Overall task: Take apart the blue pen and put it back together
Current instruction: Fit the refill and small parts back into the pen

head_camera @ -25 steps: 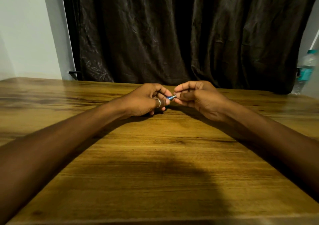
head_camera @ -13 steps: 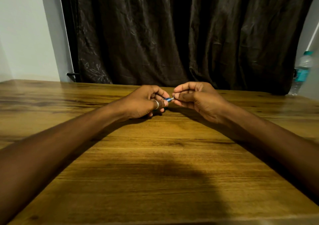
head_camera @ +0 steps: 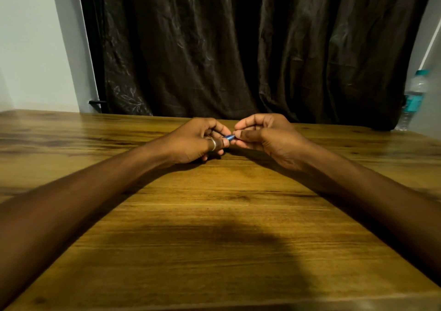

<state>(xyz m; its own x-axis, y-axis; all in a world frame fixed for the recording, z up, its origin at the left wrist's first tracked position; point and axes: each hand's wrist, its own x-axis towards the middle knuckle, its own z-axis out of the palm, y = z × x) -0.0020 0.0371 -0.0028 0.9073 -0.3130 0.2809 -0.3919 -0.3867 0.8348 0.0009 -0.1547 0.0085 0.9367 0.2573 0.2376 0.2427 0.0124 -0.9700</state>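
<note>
Wooden table (head_camera: 214, 215): left hand (head_camera: 195, 141) and right hand (head_camera: 267, 134) both pinch blue pen (head_camera: 229, 137); bottle (head_camera: 414, 98) far right.

Glossy blue pen (head_camera: 229, 137); grained wood table (head_camera: 214, 215); creased cloth curtain (head_camera: 238, 48).

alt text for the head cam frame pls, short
Two bare hands meet over a wooden table, the left hand and right hand pinching a small blue pen between their fingertips. A dark curtain hangs behind, and a water bottle stands at the far right.
</note>
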